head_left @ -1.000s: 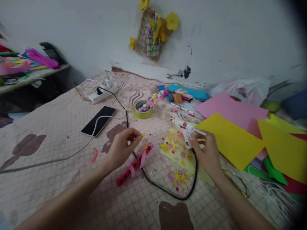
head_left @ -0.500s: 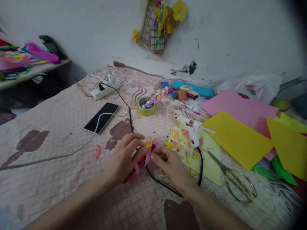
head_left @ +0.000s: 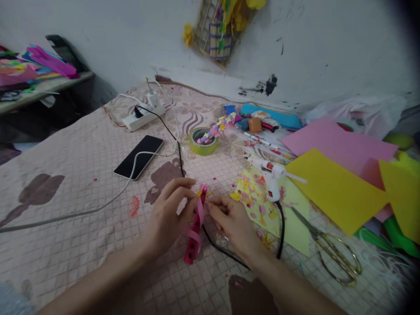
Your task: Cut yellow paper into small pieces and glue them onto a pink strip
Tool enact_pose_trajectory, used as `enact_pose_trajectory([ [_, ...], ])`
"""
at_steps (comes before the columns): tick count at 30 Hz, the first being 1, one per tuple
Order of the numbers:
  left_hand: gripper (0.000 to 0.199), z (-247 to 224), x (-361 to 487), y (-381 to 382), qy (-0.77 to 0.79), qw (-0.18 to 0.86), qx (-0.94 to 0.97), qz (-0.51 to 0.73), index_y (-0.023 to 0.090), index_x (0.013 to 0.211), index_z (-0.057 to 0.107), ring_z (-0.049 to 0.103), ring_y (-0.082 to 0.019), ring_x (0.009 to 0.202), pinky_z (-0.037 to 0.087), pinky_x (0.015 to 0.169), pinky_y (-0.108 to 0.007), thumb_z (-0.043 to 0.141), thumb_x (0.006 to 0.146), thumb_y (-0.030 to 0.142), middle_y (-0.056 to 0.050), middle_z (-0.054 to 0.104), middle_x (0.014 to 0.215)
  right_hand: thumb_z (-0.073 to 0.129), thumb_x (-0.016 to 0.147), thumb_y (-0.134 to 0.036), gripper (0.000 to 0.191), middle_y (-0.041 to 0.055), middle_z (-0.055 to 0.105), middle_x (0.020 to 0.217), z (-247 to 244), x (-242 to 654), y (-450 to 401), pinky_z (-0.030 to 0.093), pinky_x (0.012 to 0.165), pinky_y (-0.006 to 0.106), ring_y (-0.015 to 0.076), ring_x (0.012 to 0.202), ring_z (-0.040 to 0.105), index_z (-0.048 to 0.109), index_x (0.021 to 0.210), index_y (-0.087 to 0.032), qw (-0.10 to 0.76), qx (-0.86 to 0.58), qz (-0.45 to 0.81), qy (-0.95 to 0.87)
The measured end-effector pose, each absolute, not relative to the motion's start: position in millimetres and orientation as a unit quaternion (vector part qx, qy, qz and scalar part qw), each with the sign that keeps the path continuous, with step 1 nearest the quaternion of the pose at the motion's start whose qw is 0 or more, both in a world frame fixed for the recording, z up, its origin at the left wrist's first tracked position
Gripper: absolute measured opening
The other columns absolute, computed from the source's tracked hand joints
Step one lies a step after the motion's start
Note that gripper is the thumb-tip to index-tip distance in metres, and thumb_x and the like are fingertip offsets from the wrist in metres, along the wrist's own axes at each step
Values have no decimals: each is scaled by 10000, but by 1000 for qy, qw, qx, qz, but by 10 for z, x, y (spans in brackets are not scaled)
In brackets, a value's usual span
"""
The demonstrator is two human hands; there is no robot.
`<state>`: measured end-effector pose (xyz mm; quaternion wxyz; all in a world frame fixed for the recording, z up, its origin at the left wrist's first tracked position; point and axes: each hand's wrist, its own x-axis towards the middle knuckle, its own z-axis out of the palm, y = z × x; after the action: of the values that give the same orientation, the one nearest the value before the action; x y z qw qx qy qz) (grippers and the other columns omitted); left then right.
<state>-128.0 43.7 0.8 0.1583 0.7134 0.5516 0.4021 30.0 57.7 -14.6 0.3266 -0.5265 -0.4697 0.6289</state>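
Observation:
A narrow dark pink stick with black dots (head_left: 189,254) stands slanted between my hands, with a light pink ribbon (head_left: 200,211) wound around it. Small yellow pieces show by its upper end. My left hand (head_left: 170,214) is closed, its fingertips gripping the stick near the top from the left. On the other side, my right hand (head_left: 234,223) is in a pinch right beside the stick's upper part. What its fingertips hold, if anything, is hidden. A black cord (head_left: 216,247) runs beneath.
To the right are a white glue gun (head_left: 271,179) on a pale sheet strewn with paper scraps, gold-handled scissors (head_left: 337,258) and yellow paper (head_left: 334,188). Green tape (head_left: 203,148), a phone (head_left: 139,157) and a power strip (head_left: 144,119) lie farther back. A white cable (head_left: 108,205) crosses the left.
The dotted stick has turned from a flatter slant to nearly upright, showing more of its lower end. My right fingers have moved slightly away from the ribbon. The camera view has shifted a little.

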Motion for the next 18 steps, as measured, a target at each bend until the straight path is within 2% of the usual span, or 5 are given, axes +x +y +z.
enact_pose_trajectory([
  [3,67,8,-1321,429,572,265,627,458,192,769,536,532,-181,1015,472,827,-332,509,821,159,-61,555,1082,575,770,-377,204,-75,408,451,-118,328,584,223,343,192,70,357,330,595,787,-175,312,-523,630,-482],
  [7,72,-40,-1346,427,568,365,559,480,185,772,536,513,-189,1066,495,803,-311,502,831,208,-67,550,1108,564,778,-344,174,-67,422,469,-96,318,633,240,358,190,68,375,350,584,726,-180,293,-509,628,-510],
  [10,60,-70,-1332,428,563,362,561,487,185,779,536,519,-183,1056,487,834,-329,506,827,204,-63,551,1105,566,767,-322,159,-61,436,487,-109,261,686,235,365,189,63,387,342,601,729,-171,287,-500,635,-514],
  [18,59,-55,-1325,415,581,256,628,450,181,759,547,551,-167,965,442,868,-348,530,804,148,-55,586,1018,569,750,-295,146,-66,424,481,-168,163,698,224,365,181,53,388,317,594,714,-156,299,-501,636,-504],
])
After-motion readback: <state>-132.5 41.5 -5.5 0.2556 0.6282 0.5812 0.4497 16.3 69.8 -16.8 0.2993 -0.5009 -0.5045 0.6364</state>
